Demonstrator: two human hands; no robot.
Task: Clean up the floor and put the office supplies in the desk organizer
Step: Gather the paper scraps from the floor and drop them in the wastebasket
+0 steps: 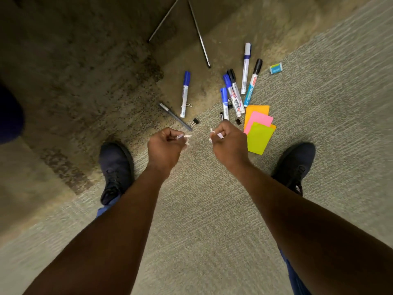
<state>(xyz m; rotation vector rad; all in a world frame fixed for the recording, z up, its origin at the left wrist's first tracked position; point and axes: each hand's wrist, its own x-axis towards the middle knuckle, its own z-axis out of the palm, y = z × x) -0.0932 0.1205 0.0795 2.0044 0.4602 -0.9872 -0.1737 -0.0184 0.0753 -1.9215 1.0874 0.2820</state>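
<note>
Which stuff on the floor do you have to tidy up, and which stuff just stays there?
To tidy: markers, grey pen, binder clips, sticky notes, eraser, paper scraps in both hands.

Staying: metal legs, carpet, shoes.

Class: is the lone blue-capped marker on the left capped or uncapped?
Capped: the marker lies flat on the carpet with its blue cap on.

The carpet floor (212, 209) carries several markers (232, 92), a grey pen (175, 117) and small binder clips (194, 122). Coloured sticky notes (258, 129) and an eraser (276, 68) lie there too, beside two dark shoes (116, 171).
</note>
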